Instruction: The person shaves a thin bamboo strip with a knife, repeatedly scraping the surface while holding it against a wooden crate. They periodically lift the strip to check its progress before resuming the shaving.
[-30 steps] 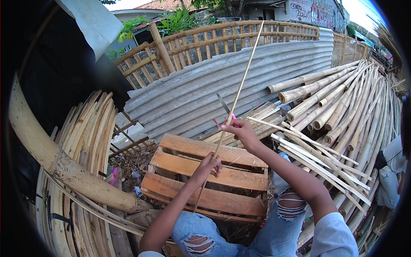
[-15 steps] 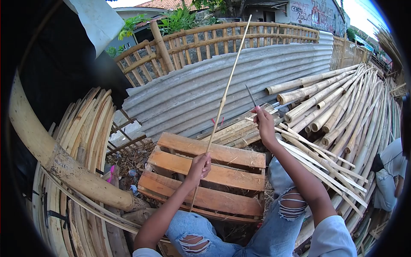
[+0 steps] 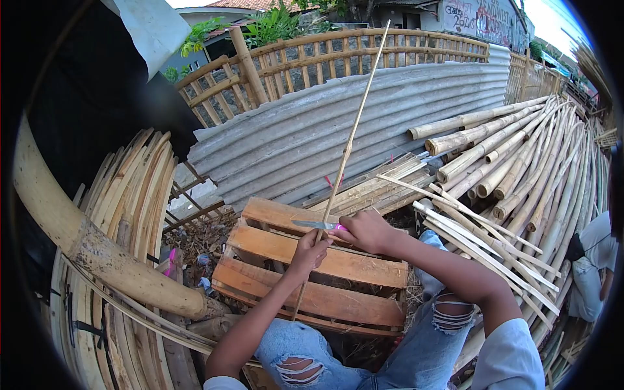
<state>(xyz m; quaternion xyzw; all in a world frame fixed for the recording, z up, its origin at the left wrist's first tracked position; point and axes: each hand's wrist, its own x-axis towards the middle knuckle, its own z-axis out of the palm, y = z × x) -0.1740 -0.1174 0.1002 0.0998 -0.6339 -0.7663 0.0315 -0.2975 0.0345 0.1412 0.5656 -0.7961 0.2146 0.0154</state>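
A long thin bamboo strip [image 3: 353,133] stands slanted over the slatted wooden crate [image 3: 318,276], its lower end near my left thigh. Around its lower part my left hand [image 3: 308,255] is closed. Just to the right, my right hand [image 3: 367,231] grips a knife [image 3: 315,224] by its pink handle. The blade points left and lies across the strip, just above my left hand; whether it touches the strip is hard to tell.
Bamboo poles [image 3: 494,162] and pale split strips [image 3: 481,240] lie to the right. Split bamboo [image 3: 130,195] and a thick curved pole [image 3: 97,253] stand left. Corrugated sheeting [image 3: 351,123] runs behind the crate. Another person [image 3: 591,260] is at the right edge.
My right hand has come down and left with the knife, from out at the right to the strip. My left hand still holds the strip, nearly where it was.
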